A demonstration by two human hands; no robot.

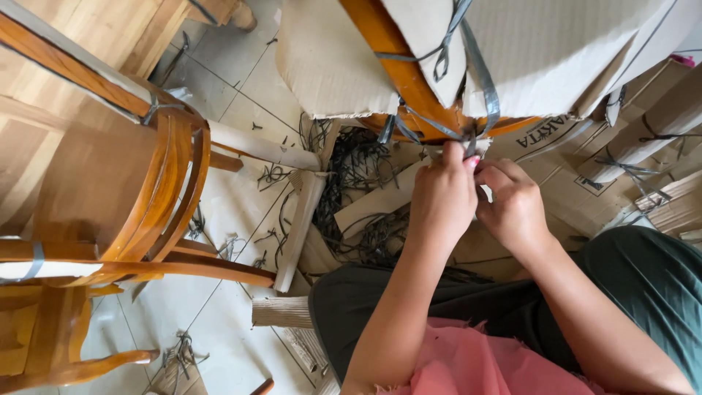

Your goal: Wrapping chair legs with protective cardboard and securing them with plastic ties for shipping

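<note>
Both hands pinched the grey plastic strap (pixel 479 95) at its knot: left hand (pixel 441 199), right hand (pixel 514 207). Steady tension against the cardboard-wrapped wooden chair (pixel 409 80) seemed wise.

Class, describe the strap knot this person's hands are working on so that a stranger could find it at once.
Start at the cardboard-wrapped orange wooden chair frame at top centre. Grey plastic straps run down it to a knot just above the left hand and right hand. No other knot has fingers on it.

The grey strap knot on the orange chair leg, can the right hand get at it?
Probably yes. The right hand is already up at the grey strap knot on the orange chair leg, beside the left hand, with no cardboard covering it.
</note>
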